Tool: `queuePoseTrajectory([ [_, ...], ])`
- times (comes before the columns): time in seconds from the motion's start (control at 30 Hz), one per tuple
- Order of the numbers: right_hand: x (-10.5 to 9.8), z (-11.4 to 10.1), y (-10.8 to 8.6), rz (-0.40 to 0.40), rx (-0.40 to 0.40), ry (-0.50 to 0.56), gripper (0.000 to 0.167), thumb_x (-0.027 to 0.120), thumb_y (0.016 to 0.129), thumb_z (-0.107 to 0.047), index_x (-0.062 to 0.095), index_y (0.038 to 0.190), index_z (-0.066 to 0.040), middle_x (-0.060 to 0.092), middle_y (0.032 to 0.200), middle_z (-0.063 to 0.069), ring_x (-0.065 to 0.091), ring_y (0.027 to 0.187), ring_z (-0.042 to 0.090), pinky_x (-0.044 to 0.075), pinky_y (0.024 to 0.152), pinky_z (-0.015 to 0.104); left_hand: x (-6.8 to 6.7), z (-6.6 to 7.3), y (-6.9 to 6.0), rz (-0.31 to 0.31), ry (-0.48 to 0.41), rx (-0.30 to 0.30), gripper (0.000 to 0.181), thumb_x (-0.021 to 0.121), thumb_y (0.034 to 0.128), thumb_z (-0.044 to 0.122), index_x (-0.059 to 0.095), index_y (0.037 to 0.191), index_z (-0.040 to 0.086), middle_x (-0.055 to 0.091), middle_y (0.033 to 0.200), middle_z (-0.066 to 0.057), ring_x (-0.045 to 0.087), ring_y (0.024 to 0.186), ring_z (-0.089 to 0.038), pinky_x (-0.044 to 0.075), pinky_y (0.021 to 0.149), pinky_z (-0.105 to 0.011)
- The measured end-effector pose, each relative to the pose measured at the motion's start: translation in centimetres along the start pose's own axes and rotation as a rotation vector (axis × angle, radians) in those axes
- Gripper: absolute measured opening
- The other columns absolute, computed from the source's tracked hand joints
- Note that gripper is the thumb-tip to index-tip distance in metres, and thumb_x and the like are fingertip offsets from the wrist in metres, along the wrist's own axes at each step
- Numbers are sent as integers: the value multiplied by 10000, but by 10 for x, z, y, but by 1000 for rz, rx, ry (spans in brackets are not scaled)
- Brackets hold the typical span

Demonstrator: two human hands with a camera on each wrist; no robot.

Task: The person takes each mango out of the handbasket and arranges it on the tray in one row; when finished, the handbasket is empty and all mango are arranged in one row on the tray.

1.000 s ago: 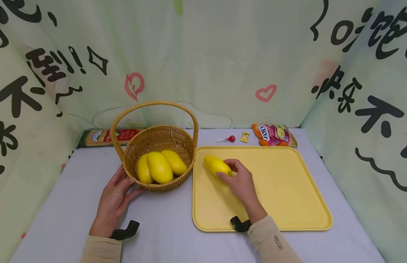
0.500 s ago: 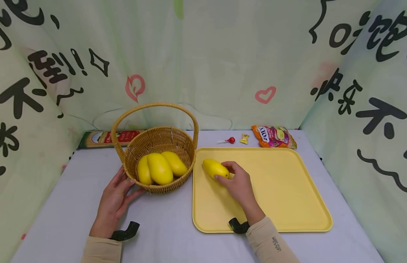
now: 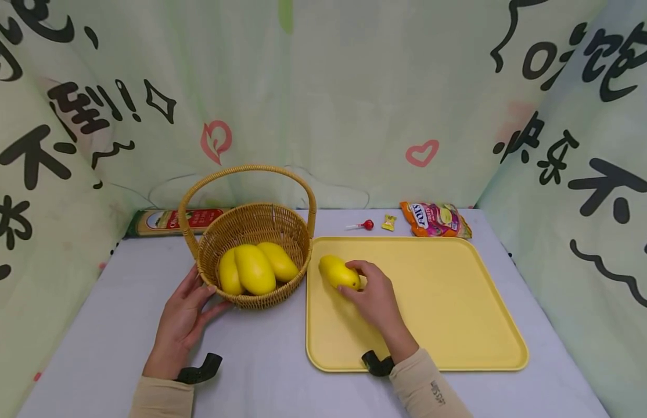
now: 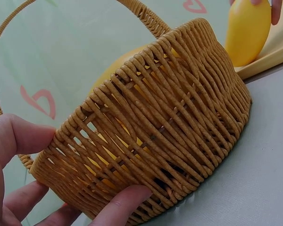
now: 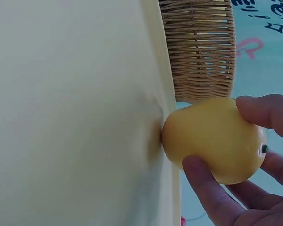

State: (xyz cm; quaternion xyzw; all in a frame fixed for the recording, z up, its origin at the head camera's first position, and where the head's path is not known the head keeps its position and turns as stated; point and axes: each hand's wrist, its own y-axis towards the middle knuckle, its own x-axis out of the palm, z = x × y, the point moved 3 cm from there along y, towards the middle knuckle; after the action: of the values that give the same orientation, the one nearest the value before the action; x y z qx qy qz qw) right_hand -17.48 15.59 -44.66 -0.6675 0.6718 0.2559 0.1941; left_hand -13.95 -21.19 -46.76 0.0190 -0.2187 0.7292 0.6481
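Clamped on the yellow fruit (image 3: 331, 270), the right grip (image 3: 373, 295) sits over the left part of the yellow tray (image 3: 438, 302) in the head view. Since a second ago the fruit has shifted slightly left, towards the wicker basket (image 3: 238, 225). For the work in hand I judge that a small change: the fruit is in the hand, outside the basket, where three similar fruits (image 3: 256, 268) lie together. The left grip (image 3: 181, 316) has stayed at the basket's near left side; basket and tray keep their places on the worktop (image 3: 266, 360). Behind the tray lie a lollipop (image 3: 367, 223), a wrapped sweet (image 3: 388, 222) and a snack bag (image 3: 436, 219).

From the left wrist, digits of the left grip press on the basket's rim and outer wall, holding it; yellow shows through the weave. The held fruit stands at upper right, fingertips at its top.

From the right wrist, digits press the fruit from opposite sides, stem end towards the palm. Its far end is close to the tray; whether they touch I cannot tell.
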Motion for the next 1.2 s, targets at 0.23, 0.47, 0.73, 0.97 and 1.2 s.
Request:
queuePoseTrajectory([
  [0.23,2,-4,-4,-23,-25,-25,497,881,848,-106,689,1304,-60,670,1365,169,620,1268,364,532,1104,543,1,0,1,4,2,-2,766,500,1098,42,170,1694,393,165,1791,29,335,1574,-254,576,1047,-446],
  [0.47,5,-5,-6,-81,-18,-53,527,891,831,-111,681,1312,-59,648,1382,181,609,1274,368,489,1152,558,0,0,0,-6,-12,-8,766,502,1101,49,164,1694,397,159,1792,23,321,1583,-248,589,1037,-424],
  [0.73,6,-6,-6,-112,-8,-72,565,908,817,-132,674,1328,-67,635,1398,178,629,1255,365,510,1131,554,-1,0,1,-6,-5,-11,765,504,1102,58,159,1695,397,157,1792,25,324,1583,-251,583,1042,-435],
  [0.97,6,-6,-7,-125,10,-70,584,917,811,-154,669,1333,-66,628,1406,176,639,1248,369,529,1111,555,-1,1,1,-1,-7,-19,763,495,1104,48,163,1693,403,152,1793,35,316,1592,-250,577,1047,-451],
  [1.2,7,-6,-8,-146,30,-81,576,913,822,-192,672,1332,-76,627,1410,170,638,1244,351,536,1104,543,-1,0,1,4,-11,-21,763,507,1102,50,174,1692,401,157,1791,42,320,1591,-246,579,1044,-447],
])
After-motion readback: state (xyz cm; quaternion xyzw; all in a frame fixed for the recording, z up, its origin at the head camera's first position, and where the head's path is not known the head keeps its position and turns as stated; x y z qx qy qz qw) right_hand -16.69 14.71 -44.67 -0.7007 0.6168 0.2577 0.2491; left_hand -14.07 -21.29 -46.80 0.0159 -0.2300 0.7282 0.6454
